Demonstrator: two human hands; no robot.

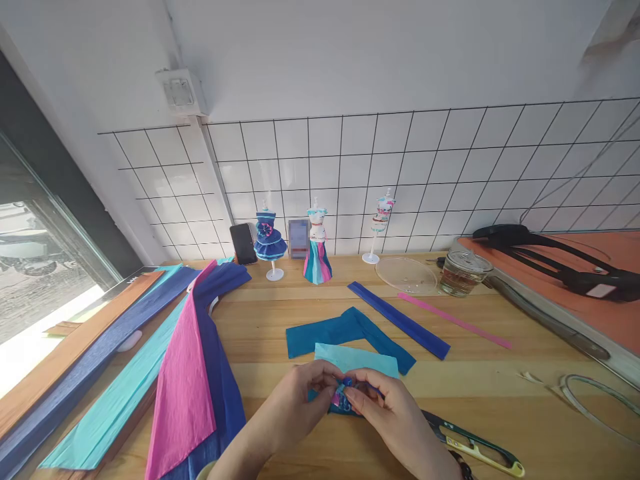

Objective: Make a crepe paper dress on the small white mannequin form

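Observation:
Near the table's front edge, my left hand (307,393) and my right hand (383,400) meet, fingertips pinched on a small blue, teal and pink paper piece (343,395). Its lower part shows between the hands; the fingers hide the rest. Just behind them lie a light turquoise strip (360,359) and a bent dark teal strip (320,335). A dark blue strip (400,320) and a thin pink strip (455,320) lie to the right. Scissors (475,443) rest beside my right wrist.
Three small dress forms (271,237) stand along the tiled wall, two in paper dresses. Long coloured paper sheets (183,380) cover the left side. A phone (243,244), a clear round plate (406,275), a glass jar (464,273) and a wire coil (600,400) are also around.

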